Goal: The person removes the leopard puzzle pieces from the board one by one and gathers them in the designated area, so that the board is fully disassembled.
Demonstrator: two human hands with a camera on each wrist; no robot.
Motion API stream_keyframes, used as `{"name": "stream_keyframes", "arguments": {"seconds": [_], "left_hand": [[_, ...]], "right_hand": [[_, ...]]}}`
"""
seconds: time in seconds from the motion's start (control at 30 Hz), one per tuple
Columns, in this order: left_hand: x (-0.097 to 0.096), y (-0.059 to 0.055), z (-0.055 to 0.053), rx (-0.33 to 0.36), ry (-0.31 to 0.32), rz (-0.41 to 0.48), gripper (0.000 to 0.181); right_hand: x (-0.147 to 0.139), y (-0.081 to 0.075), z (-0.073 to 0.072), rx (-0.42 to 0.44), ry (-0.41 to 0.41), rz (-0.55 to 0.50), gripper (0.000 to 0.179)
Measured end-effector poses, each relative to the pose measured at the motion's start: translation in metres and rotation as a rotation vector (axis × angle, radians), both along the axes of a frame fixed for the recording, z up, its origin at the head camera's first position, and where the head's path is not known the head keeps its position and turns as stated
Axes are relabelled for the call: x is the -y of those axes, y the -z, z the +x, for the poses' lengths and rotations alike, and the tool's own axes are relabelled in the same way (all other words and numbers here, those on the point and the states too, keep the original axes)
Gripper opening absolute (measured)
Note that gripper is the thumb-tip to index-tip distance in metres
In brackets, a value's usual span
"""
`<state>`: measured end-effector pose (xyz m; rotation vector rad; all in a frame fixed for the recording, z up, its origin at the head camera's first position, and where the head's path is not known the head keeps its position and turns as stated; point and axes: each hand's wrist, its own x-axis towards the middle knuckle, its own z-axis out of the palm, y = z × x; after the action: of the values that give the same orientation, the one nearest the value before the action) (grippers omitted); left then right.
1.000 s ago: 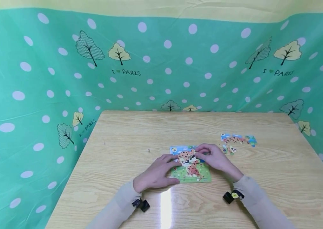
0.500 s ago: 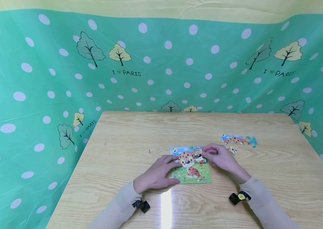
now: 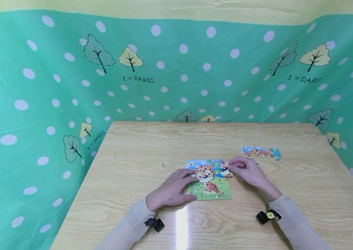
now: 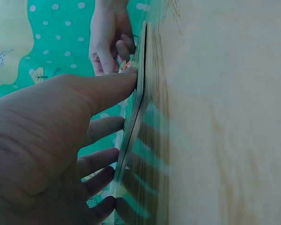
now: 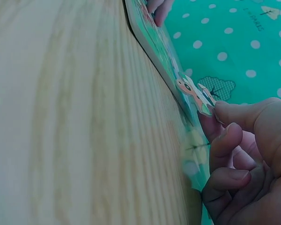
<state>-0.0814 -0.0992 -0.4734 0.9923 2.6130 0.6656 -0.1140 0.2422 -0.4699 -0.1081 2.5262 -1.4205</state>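
A puzzle board (image 3: 213, 189) with a spotted cub picture lies on the table. My left hand (image 3: 173, 187) rests at the board's left side, fingers spread and touching it; in the left wrist view its thumb (image 4: 117, 89) is against the board's near edge. My right hand (image 3: 249, 173) pinches a puzzle piece (image 3: 225, 170) with part of an animal face between thumb and forefinger. The piece is over the board's right edge. In the right wrist view the piece (image 5: 196, 93) tilts up from the fingertips, and the other fingers (image 5: 225, 183) are curled in.
Several puzzle pieces (image 3: 257, 152) lie at the back right, spotted and blue. Another piece beside them is mostly hidden behind my right hand. The wooden table (image 3: 139, 146) ends at a green dotted cloth (image 3: 164, 90) at the back.
My right hand has moved right with the piece, from over the cub's face to the board's right edge. The cub's face shows more fully now. My left hand stays in place.
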Motion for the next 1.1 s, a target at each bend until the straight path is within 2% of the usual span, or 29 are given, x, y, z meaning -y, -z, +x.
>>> {"name": "stream_keyframes", "arguments": {"seconds": [0.67, 1.1], "left_hand": [[-0.001, 0.0, 0.0, 0.011, -0.008, 0.008, 0.064], [-0.001, 0.0, 0.001, 0.002, -0.006, 0.001, 0.065]], "right_hand": [[-0.032, -0.005, 0.007, -0.056, 0.067, 0.033, 0.035], [-0.064, -0.006, 0.012, -0.028, 0.128, 0.091, 0.044]]}}
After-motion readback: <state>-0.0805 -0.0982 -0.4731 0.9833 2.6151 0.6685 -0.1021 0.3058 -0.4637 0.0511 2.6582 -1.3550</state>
